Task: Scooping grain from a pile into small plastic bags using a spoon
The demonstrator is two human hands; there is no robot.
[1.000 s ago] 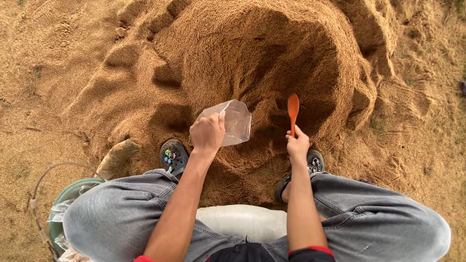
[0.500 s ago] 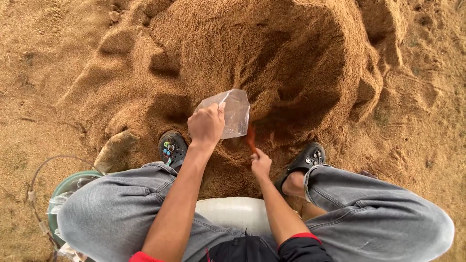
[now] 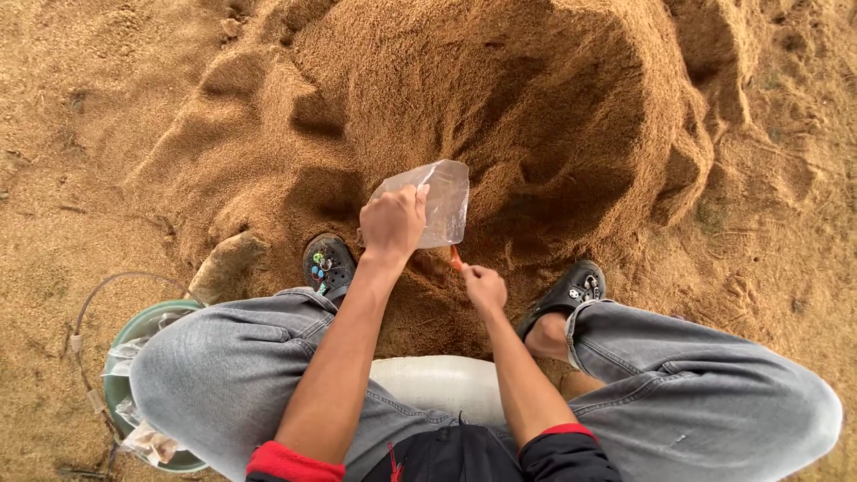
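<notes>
Nearest us, our right hand (image 3: 485,287) is closed round an orange spoon (image 3: 455,260); only a short stub shows above the fist, pointing up-left, its bowl seemingly hidden behind the bag. Just beyond, our left hand (image 3: 393,220) pinches a clear bag (image 3: 439,202) by its edge, its long axis tilting up-right. Past both lies the sand heap (image 3: 500,98).
</notes>
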